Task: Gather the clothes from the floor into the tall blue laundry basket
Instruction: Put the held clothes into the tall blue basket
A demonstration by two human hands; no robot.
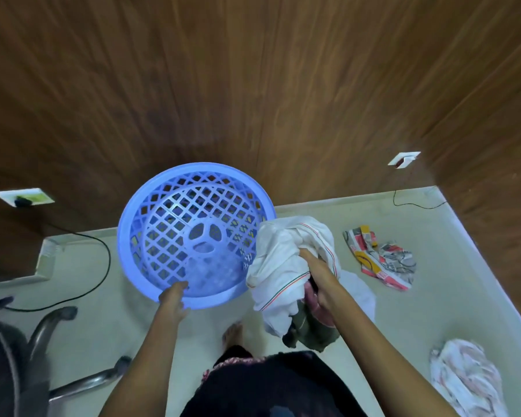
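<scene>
The tall blue laundry basket [133,236] stands on the pale floor against the wooden wall, seen from above, its lattice bottom visible with nothing in it. My left hand [173,297] grips its near rim. My right hand [319,281] holds a bundle of clothes [280,266] just right of the basket's rim: a white cloth with striped edging over an olive and a pinkish garment. A colourful patterned cloth [382,257] lies on the floor to the right. A white and pink cloth [463,377] lies at the lower right.
Wooden panelled walls close the corner at the back and right. A black cable [103,266] runs from a wall socket [24,198] across the floor at left. Chrome chair legs [54,320] and a dark chair stand at lower left. My bare foot [233,334] is below the basket.
</scene>
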